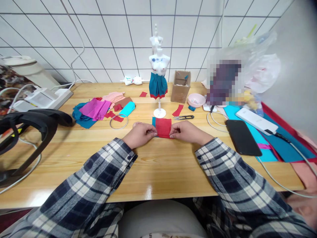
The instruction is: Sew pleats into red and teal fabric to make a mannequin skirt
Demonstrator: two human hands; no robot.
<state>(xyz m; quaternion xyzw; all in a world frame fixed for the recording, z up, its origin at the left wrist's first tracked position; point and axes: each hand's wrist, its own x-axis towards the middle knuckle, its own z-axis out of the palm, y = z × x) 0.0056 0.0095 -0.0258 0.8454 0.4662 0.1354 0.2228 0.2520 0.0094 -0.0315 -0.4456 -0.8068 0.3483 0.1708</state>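
Plaid sleeves (71, 185): both are stretched across the lower part of the frame toward the center, nearest the camera.
Layered cloth (163, 127): it is laid flat on the wooden table (170, 175) at the center of the frame, its red face uppermost, a blue strip exposed along the left edge.
Left hand (140, 135): the cloth's lower left corner is pinched between thumb and fingertips.
Right hand (187, 132): the right edge is pinched in the same way, thumb and fingertips brought together on it.
Done, as judged: red and blue are already laid one over the other, with edges roughly lined up along the bottom; a blue skirt (158, 85) with a red hem is worn by the white mannequin (159, 62), upper center.
Left, as judged: the layered cloth seems to be only at the arranging stage, and its fastening can be taken as undone; whether any stitches are present cannot be told at this size.
Snips (184, 117): they are left unheld, right of center, just below a red scrap (177, 110).
Cloth pile (95, 110): loose pieces are heaped left of center, near a metal ring (119, 122), untouched by either hand.
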